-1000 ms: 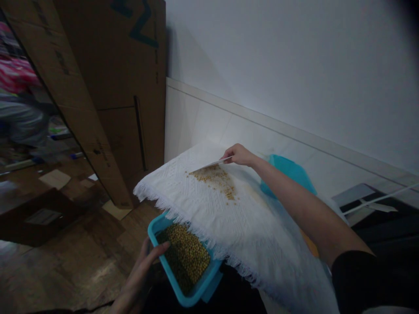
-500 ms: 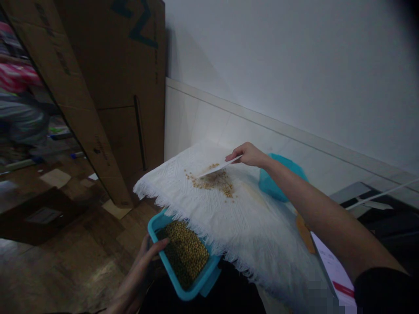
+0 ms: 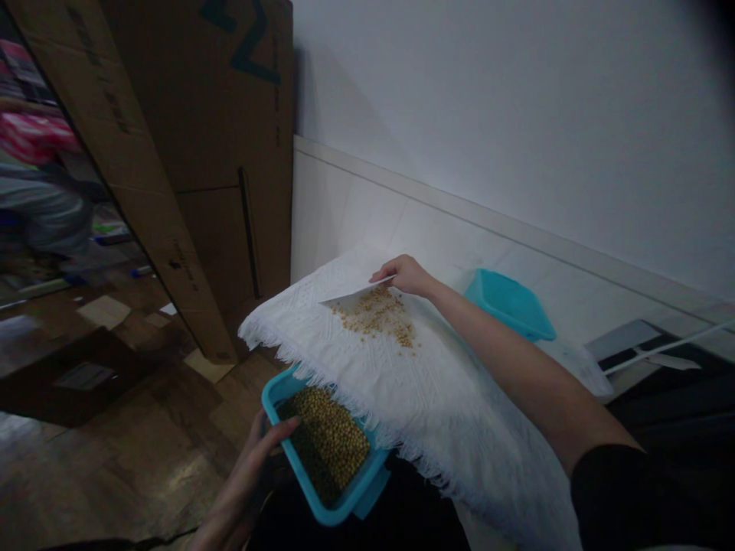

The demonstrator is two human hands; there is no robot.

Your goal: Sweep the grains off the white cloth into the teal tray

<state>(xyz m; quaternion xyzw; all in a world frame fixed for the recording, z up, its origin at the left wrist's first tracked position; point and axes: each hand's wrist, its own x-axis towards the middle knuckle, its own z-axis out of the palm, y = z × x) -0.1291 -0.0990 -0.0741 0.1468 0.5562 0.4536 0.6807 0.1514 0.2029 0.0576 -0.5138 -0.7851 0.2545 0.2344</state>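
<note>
My left hand [image 3: 265, 444] grips the left rim of a blue plastic basket [image 3: 303, 482], its thumb over the edge. Soybeans [image 3: 336, 440] fill much of the basket, with small dark green beans along the left side. The basket sits under the fringed edge of a white cloth [image 3: 367, 383]. Over the cloth, my right hand [image 3: 405, 275] pinches one end of a thin white card [image 3: 350, 292]. The card is tilted, its far end at the left side of a spread of loose soybeans [image 3: 382, 314] on the cloth.
A second blue basket [image 3: 511, 302] stands behind my right forearm, by the white wall [image 3: 488, 115]. Tall cardboard boxes [image 3: 230, 138] rise at the left. Beyond them a person in a red-and-white top [image 3: 37, 138] is partly visible. Cardboard scraps [image 3: 103, 312] lie on the wooden floor.
My right hand and the card have moved left to the far-left side of the loose beans. The second blue basket shows more fully now. My left hand keeps its hold on the basket.
</note>
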